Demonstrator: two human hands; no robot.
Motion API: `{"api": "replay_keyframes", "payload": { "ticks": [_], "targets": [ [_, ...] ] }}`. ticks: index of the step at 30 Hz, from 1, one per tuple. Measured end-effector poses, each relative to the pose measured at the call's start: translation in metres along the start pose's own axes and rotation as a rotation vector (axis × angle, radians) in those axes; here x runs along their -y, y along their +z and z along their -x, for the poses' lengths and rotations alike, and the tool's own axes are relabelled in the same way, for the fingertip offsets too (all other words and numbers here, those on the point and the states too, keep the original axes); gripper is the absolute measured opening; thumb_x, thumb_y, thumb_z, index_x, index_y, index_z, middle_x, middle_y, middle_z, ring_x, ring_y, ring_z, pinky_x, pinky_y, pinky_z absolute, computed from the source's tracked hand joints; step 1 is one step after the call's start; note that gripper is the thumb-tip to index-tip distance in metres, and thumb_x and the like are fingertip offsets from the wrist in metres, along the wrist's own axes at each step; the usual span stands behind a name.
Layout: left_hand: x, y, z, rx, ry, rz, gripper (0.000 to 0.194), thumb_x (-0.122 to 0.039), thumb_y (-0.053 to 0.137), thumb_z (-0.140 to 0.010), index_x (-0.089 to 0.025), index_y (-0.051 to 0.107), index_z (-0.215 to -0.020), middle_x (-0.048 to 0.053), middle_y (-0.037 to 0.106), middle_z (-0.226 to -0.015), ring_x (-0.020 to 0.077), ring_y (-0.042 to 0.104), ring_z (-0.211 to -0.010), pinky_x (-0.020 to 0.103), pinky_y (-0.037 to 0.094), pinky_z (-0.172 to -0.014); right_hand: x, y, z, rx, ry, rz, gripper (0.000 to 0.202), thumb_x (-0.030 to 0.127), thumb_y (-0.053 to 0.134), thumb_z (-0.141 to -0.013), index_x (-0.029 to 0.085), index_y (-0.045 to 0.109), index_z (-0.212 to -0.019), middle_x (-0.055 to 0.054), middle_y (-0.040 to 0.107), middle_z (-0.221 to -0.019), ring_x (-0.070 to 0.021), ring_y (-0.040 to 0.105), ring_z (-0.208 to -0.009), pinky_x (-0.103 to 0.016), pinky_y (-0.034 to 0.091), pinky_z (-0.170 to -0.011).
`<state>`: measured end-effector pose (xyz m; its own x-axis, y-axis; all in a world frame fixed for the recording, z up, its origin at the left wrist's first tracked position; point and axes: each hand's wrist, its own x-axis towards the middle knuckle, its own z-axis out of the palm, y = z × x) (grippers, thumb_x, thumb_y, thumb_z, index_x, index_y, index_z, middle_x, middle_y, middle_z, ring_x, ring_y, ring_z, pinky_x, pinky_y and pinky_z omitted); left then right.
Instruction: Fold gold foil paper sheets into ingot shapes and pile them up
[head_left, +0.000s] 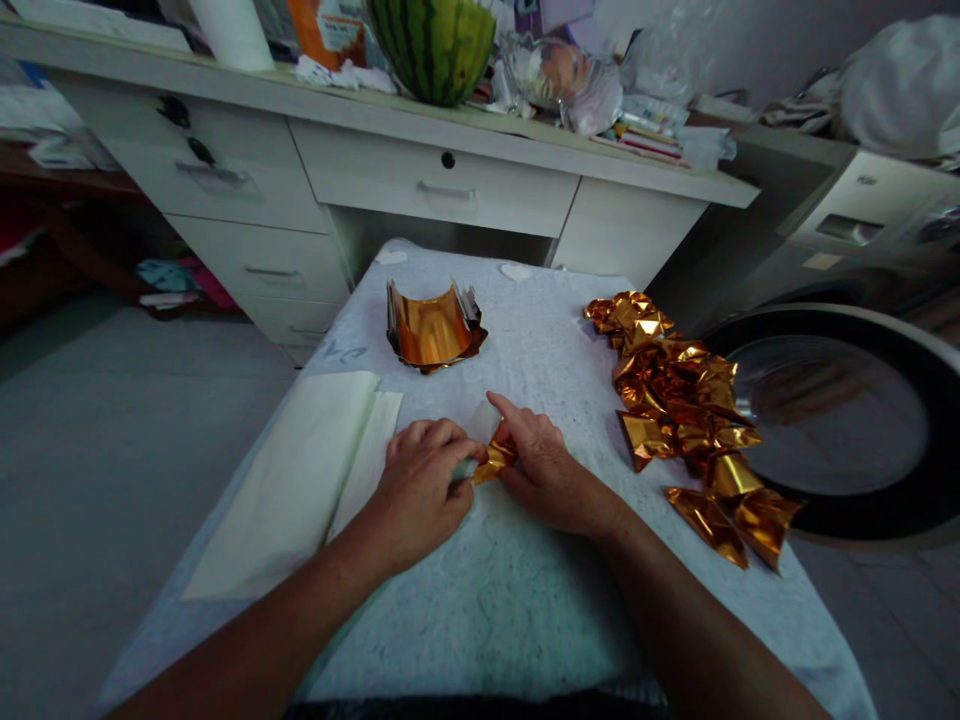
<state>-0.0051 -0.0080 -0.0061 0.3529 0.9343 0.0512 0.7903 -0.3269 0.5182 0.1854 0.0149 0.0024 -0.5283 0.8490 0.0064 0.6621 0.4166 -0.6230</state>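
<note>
While left hand [426,478] and right hand [546,470] apparently pinch opposite ends of a copper-coloured foil piece [495,459] between thumb and fingers, presumably steadying it over the tablecloth [540,330], curved foil sheets [433,332] stand nearby.

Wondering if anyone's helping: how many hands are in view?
2: the left hand at the left of the small gold foil piece, the right hand at its right.

Dimly lit room [112,470] with a pale wall [784,35]. Beyond a cloth-covered tabletop [540,330] stands a white drawer unit [510,195] with metal handles [446,190]; at right, a grey washing machine [847,200] with a round, dark-rimmed door [840,415]. The floor [97,400] is grey.
</note>
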Motion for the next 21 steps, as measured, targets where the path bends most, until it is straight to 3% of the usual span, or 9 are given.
{"api": "replay_keyframes", "payload": {
  "ticks": [5,10,14,17,21],
  "targets": [
    [-0.002,0.002,-0.001,-0.012,0.024,-0.01,0.024,-0.029,0.069,-0.075,-0.027,0.066,-0.099,0.002,0.061,-0.103,0.0269,0.05,-0.103,0.046,0.036,-0.091,-0.011,0.0,0.002,-0.063,-0.092,-0.115,0.073,0.004,0.051,-0.075,0.021,0.029,-0.143,-0.007,0.057,-0.109,-0.0211,0.052,-0.1,-0.044,0.04,-0.094],
    [-0.002,0.003,-0.003,-0.022,0.062,-0.03,0.015,-0.025,0.065,-0.081,-0.024,0.065,-0.096,0.003,0.062,-0.099,0.0251,0.052,-0.099,0.043,0.039,-0.086,-0.016,0.001,-0.002,-0.229,-0.048,-0.128,0.037,0.003,0.049,-0.079,0.018,0.053,-0.112,-0.006,0.057,-0.1,-0.0181,0.054,-0.093,-0.034,0.045,-0.084],
    [-0.002,0.003,-0.003,-0.033,0.084,-0.047,0.011,-0.024,0.056,-0.089,-0.023,0.066,-0.095,0.003,0.062,-0.097,0.0239,0.052,-0.096,0.043,0.04,-0.086,-0.016,-0.001,-0.005,-0.251,-0.011,-0.031,0.02,0.003,0.05,-0.083,0.018,0.06,-0.092,-0.005,0.057,-0.091,-0.0187,0.053,-0.091,-0.034,0.043,-0.085],
    [-0.002,0.003,-0.003,-0.043,0.094,-0.047,0.012,-0.023,0.054,-0.091,-0.023,0.065,-0.094,0.003,0.061,-0.096,0.0233,0.052,-0.094,0.042,0.041,-0.086,-0.016,0.0,-0.007,-0.26,0.022,0.008,0.018,0.006,0.052,-0.085,0.019,0.062,-0.093,-0.006,0.059,-0.095,-0.0206,0.053,-0.095,-0.036,0.042,-0.089],
    [-0.002,0.005,-0.003,-0.085,0.113,-0.036,0.01,-0.02,0.056,-0.088,-0.023,0.062,-0.094,0.004,0.059,-0.099,0.0235,0.051,-0.096,0.042,0.043,-0.086,-0.014,0.006,-0.012,-0.284,0.047,0.062,0.03,0.012,0.057,-0.083,0.016,0.058,-0.113,-0.01,0.06,-0.107,-0.024,0.05,-0.101,-0.04,0.042,-0.093]
  ]
}}
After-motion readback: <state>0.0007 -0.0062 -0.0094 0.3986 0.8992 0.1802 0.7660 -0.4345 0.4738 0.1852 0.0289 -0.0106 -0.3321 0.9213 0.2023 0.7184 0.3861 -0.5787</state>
